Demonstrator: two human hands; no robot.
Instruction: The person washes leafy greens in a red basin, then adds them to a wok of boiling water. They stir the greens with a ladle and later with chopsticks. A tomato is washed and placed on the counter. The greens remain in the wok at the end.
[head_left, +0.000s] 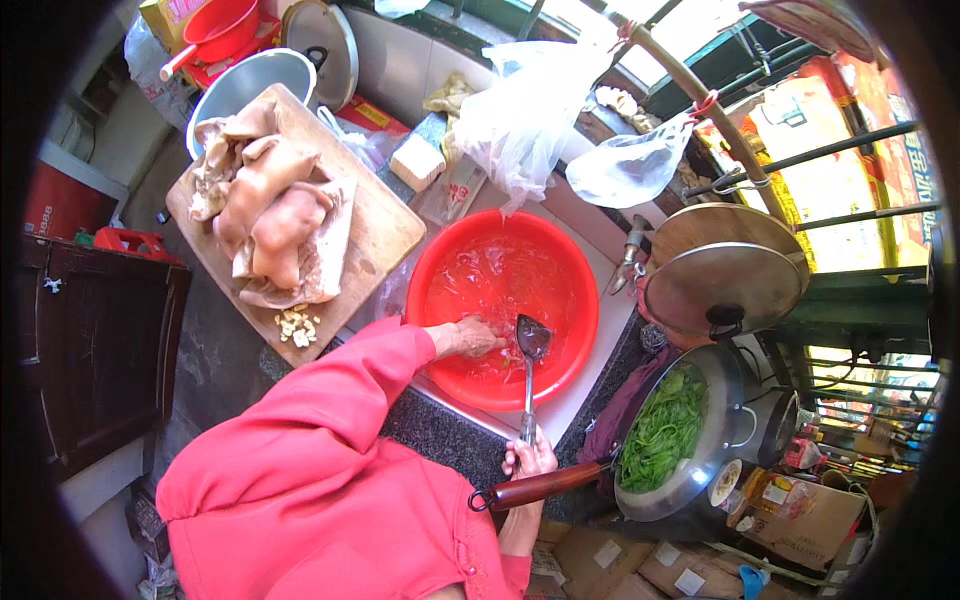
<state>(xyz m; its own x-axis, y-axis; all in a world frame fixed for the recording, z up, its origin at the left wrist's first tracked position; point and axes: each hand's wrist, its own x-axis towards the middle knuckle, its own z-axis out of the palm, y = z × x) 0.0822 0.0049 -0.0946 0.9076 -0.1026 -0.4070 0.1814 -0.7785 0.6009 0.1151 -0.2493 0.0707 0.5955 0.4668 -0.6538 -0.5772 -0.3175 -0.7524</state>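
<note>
A red plastic basin (502, 247) of water stands in front of me. My left hand (474, 337) dips into it, fingers extended and partly in the water; I see nothing held there. My right hand (531, 454), near the basin's front rim, grips the handle of a metal spatula (533, 337), whose blade lies in the basin to the right of my left hand. Close to my right hand is the wooden handle of a wok (720, 420) that holds leafy greens (664, 427). Left of the basin, a wooden cutting board (382, 225) bears large pieces of pale meat (277, 202) and chopped garlic or ginger (298, 327).
Behind the board are a grey-blue bowl (259, 82) and a red dipper (217, 34). Plastic bags (517, 112) hang above the basin's far side. A tap (628, 255) and a pan lid (724, 289) stand at the right. Cardboard (600, 559) lies at the lower right.
</note>
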